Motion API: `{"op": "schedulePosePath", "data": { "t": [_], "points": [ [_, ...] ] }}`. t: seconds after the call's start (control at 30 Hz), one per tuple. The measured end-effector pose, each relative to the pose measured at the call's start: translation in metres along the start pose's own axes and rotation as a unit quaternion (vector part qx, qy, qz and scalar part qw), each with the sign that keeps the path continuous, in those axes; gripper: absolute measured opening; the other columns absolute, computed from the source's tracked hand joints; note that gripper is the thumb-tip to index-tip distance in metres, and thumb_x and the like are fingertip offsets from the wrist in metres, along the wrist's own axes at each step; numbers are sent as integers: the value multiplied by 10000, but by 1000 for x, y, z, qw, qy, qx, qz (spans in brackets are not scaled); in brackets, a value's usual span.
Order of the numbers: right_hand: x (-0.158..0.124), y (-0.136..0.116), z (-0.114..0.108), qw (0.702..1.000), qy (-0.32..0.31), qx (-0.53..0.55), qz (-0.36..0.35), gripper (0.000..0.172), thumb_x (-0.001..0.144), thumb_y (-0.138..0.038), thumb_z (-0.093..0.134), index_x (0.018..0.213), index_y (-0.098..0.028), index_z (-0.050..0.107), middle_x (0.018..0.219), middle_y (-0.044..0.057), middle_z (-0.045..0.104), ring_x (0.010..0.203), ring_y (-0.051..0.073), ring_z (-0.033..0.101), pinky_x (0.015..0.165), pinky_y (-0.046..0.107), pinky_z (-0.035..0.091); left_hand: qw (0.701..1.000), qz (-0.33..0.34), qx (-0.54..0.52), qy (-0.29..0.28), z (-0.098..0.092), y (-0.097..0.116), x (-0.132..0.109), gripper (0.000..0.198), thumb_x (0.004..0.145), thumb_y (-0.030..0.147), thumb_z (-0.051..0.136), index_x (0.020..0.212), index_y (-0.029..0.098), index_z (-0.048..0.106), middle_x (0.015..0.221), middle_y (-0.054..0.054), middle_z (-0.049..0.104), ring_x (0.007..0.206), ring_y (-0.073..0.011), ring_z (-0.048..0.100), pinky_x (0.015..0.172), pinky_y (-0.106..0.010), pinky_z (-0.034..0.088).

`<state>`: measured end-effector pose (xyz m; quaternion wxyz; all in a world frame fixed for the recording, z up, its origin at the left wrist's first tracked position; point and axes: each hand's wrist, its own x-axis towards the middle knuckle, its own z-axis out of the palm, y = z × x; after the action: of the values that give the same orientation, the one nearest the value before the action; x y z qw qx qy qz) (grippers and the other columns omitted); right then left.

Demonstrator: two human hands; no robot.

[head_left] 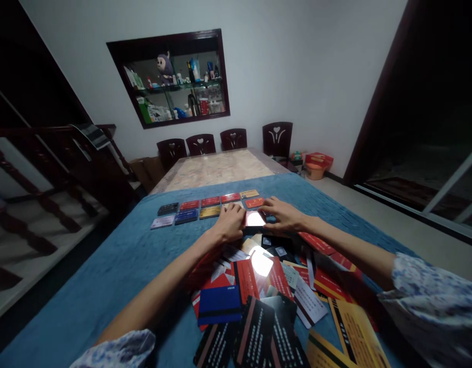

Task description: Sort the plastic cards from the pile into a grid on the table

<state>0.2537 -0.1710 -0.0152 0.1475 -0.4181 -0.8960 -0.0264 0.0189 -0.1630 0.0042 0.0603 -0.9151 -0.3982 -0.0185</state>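
Observation:
Both my hands reach forward over a blue cloth (116, 266) on a table. My left hand (230, 222) and my right hand (284, 214) pinch the two ends of one shiny card (255, 219) that reflects light, holding it flat on the cloth. Beyond the hands, cards lie in two neat rows (205, 207), red, blue, yellow and dark ones. Near me, a loose heap of cards (274, 296) spreads between my forearms, with red, black, blue and orange faces overlapping.
The marble tabletop (216, 168) continues past the cloth to several dark chairs (201, 144) along the wall. A wall niche (174, 82) holds bottles and a toy. A wooden stair rail (47, 168) is at left, a glass door (443, 194) at right.

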Motion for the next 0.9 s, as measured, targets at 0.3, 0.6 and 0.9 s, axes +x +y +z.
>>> {"op": "schedulePosePath", "data": {
  "t": [0.3,0.6,0.9],
  "points": [
    [45,-12,3,999,-40,-15,6,348,823,-389,676,1088,-162,685,1111,149,596,1066,296,501,873,382,447,999,-35,8,-12,-3,-31,-8,337,806,176,573,1141,189,541,1288,-128,558,1236,-312,436,992,-483,413],
    [88,-20,6,997,-60,-44,6,350,831,-390,694,1090,-154,690,1120,152,600,1072,292,509,905,373,408,996,-87,20,-23,-3,-65,-9,394,834,215,581,1226,219,544,1313,-127,545,1264,-320,418,1013,-517,396],
    [139,-26,12,994,-86,-61,27,327,862,-398,669,1094,-167,679,1199,146,594,1118,295,500,836,336,435,992,-121,36,-29,-8,-103,-4,409,831,184,566,1240,204,566,1296,-137,554,1232,-328,429,966,-511,425]
  ]
}}
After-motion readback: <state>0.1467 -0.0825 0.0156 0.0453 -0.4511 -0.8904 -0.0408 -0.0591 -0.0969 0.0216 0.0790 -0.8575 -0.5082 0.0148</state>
